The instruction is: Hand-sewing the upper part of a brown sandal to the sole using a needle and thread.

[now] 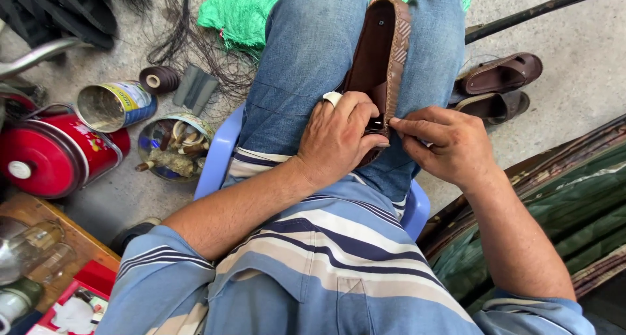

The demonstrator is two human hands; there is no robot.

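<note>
The sandal (pixel 381 54) stands on edge between the knees of a seated person, toe end pointing away, its woven side strip facing right. The left hand (pixel 339 139) clamps the heel end; its fingers (pixel 365 123) are curled closed over the sole edge and hold it steady against the jeans. The right hand (pixel 450 146) sits just beside the left one, with thumb and forefinger pinched narrow at the rim of the woven strip. Whether a needle or thread lies in that pinch cannot be told; nothing that fine shows.

Status, as a judgement: work on the heel-end seam is in hand. The strip lies flush with the sole along the toe and middle sections, so those parts look either finished or untouched. The section under the two hands is hidden, so how much remains there cannot be read.

A pair of brown sandals (pixel 499 80) lies on the floor to the right. On the left stand two open tins (pixel 117 103), one holding small tools, a dark thread spool (pixel 158 79) and a red pot (pixel 55 152). Loose dark cord (pixel 195 45) and a green net (pixel 244 9) lie beyond the knees.
</note>
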